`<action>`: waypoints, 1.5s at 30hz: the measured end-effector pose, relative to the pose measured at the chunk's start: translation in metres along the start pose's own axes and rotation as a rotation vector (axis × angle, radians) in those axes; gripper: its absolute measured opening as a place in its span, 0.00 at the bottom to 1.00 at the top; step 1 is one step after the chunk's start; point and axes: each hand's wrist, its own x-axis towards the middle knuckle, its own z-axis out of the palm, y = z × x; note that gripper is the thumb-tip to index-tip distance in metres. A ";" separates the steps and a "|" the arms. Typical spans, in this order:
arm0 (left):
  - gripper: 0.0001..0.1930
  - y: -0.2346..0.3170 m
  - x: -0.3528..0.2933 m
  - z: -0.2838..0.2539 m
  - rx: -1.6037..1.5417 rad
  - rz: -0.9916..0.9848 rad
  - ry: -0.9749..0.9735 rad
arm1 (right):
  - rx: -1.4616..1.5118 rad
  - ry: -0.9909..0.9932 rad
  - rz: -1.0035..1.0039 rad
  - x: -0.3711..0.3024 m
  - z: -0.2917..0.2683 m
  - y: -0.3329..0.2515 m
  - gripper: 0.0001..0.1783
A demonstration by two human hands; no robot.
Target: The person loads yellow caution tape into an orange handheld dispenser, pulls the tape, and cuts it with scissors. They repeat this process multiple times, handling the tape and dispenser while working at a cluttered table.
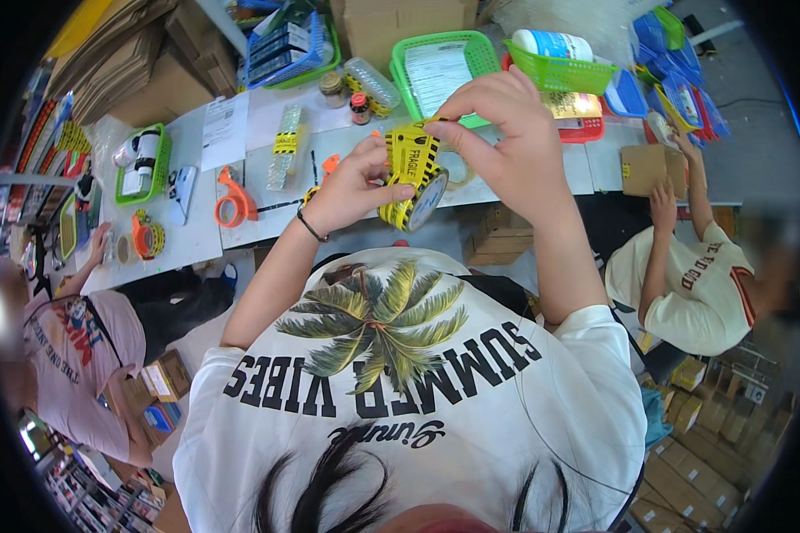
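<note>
Both hands are raised in front of my chest: my left hand grips the side of a roll of yellow warning tape, and my right hand pinches its free end between thumb and fingers at the top of the roll. Behind the roll I see the white table, with an orange tape dispenser near its front edge. Farther back stand a green basket holding a paper sheet and a small brown jar.
</note>
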 end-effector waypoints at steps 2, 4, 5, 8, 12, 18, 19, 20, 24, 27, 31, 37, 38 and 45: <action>0.25 0.015 0.004 0.007 0.083 0.067 0.013 | 0.048 -0.021 0.063 -0.002 -0.010 0.006 0.05; 0.22 0.035 0.005 0.015 0.245 0.085 -0.012 | 0.178 -0.020 0.182 -0.009 -0.014 0.011 0.05; 0.22 0.043 0.005 0.017 0.293 0.077 -0.033 | 0.238 -0.007 0.213 -0.011 -0.016 0.012 0.06; 0.21 0.061 0.010 0.015 0.714 0.433 -0.096 | 0.417 0.031 0.307 -0.020 -0.018 0.016 0.08; 0.13 0.051 0.008 0.027 0.407 0.188 -0.297 | 0.492 0.046 0.335 -0.027 -0.018 0.015 0.08; 0.55 0.027 0.007 0.060 -0.178 0.189 -0.265 | 0.491 0.042 0.516 -0.036 -0.022 0.040 0.10; 0.54 0.028 0.007 0.063 -0.162 0.173 -0.266 | 0.545 0.040 0.561 -0.041 -0.020 0.048 0.10; 0.53 0.029 0.008 0.066 -0.146 0.156 -0.264 | 0.540 0.040 0.547 -0.045 -0.018 0.054 0.10; 0.39 0.031 0.011 0.065 -0.009 0.075 -0.392 | 0.507 0.110 0.536 -0.062 -0.010 0.082 0.12; 0.36 0.041 0.007 0.070 -0.037 0.006 -0.349 | 0.248 0.138 0.763 -0.104 0.009 0.150 0.16; 0.36 0.049 0.008 0.068 0.117 0.058 -0.333 | -0.626 -0.404 1.021 -0.230 0.053 0.265 0.14; 0.35 0.050 0.005 0.067 0.204 0.104 -0.271 | -0.638 -0.394 1.198 -0.246 0.052 0.276 0.18; 0.35 0.049 0.004 0.067 0.182 0.099 -0.247 | -0.646 -0.347 1.246 -0.240 0.050 0.272 0.19; 0.35 0.043 0.006 0.071 0.089 0.157 -0.204 | -0.566 -0.551 0.900 -0.286 0.016 0.285 0.14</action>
